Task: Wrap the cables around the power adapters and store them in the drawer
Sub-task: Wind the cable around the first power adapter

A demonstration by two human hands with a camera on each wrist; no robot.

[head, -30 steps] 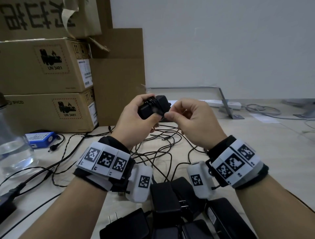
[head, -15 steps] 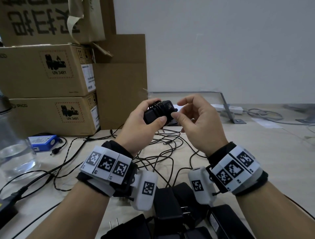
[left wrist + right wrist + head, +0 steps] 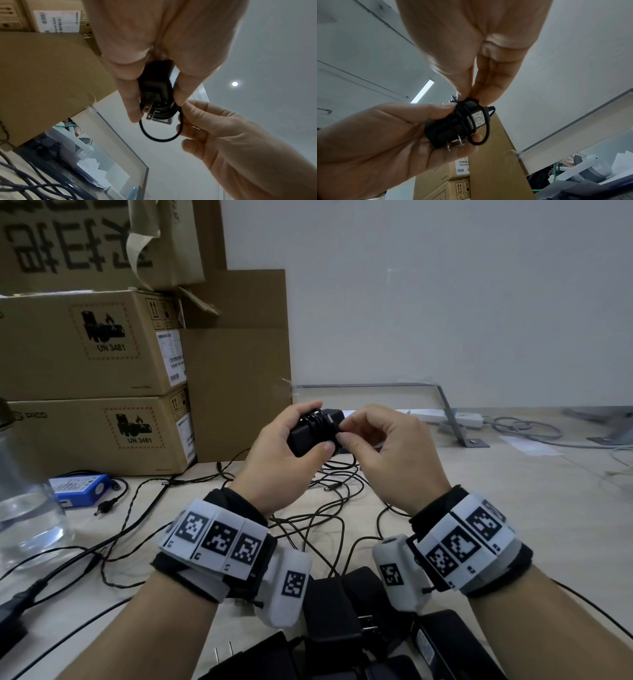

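adapter: black power adapter [image 3: 310,434] held up above the worktop [image 3: 513,508], cable [image 3: 160,136] coiled round its middle, one loose loop hanging by the prongs
left hand: left hand [image 3: 281,463] fingers curled round adapter body
right hand: right hand [image 3: 394,460] thumb and fingers pinch the cable at adapter edge
below: loose cables [image 3: 308,508], more adapters [image 3: 332,611] on worktop
left side: cardboard boxes [image 3: 89,344], blue pack [image 3: 80,489]

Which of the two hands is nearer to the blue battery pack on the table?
Left. The left hand is raised above the table on the blue battery pack's side, gripping an adapter. The right hand is beyond it, farther away.
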